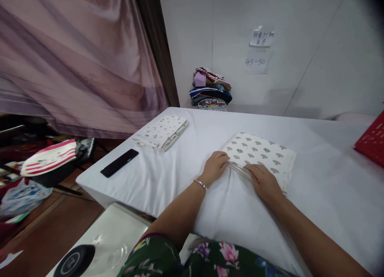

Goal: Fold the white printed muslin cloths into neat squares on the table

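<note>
A folded white cloth with grey mushroom-like prints and a few green marks lies on the white-covered table in front of me. My left hand grips its near left corner, fingers closed on the edge. Along the near edge, my right hand has its fingers and thumb closed on the stacked layers. Farther left lies a second folded cloth, white with small dark and green prints, touched by neither hand.
A black phone lies near the table's left edge. Folded fabrics are piled beyond the far edge. A red basket stands at the right. A pale stool with a round black object is at the lower left.
</note>
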Demonstrator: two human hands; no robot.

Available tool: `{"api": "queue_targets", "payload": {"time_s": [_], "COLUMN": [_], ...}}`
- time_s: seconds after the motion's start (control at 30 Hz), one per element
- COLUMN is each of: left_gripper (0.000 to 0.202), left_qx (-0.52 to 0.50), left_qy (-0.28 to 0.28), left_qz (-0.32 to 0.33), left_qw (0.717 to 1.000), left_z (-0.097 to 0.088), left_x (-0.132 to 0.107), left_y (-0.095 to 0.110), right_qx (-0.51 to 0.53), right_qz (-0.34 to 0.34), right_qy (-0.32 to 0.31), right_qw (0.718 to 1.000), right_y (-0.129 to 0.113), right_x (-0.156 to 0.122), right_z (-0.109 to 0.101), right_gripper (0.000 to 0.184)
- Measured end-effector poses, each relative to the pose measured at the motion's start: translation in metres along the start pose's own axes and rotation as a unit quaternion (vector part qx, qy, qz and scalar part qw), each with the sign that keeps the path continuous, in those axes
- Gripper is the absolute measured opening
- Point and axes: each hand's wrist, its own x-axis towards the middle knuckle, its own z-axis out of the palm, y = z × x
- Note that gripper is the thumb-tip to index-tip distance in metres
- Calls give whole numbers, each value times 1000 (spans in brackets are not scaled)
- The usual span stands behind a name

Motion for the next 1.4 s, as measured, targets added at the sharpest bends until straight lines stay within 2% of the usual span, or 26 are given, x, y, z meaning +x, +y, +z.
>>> {"api": "queue_targets", "payload": {"time_s": [0.27, 0.37, 0.5, 0.73, 0.93, 1.2, 1.4], "left_gripper": [21, 21, 22, 33, 22, 18, 24], "left_qx": [-9, -11, -14, 0, 5, 14, 66], "left_qy": [8, 6, 6, -13, -17, 5, -74], "left_qz": [7, 5, 3, 21, 21, 21, 64], "left_qw": [1000, 1000, 1000, 1000, 1000, 1000, 993], "left_z": [3, 3, 2, 0, 5, -1, 6], "left_x": [0, 1, 0, -2, 1, -1, -6], "left_y": [-4, -4, -2, 9, 9, 17, 26], "right_qx": [-42, -60, -62, -58, -56, -46, -34], "right_qz": [-41, -35, -27, -18, -14, 3, 8], "right_qy": [-15, -22, 5, 17, 10, 5, 17], "right_qw": [998, 997, 998, 998, 998, 999, 999], "right_y": [-3, -4, -6, -7, -6, -5, -4], "right_x": [1, 2, 3, 5, 3, 2, 4], "right_z": [0, 1, 0, 0, 0, 2, 3], "right_gripper": [25, 25, 27, 29, 29, 25, 22]}}
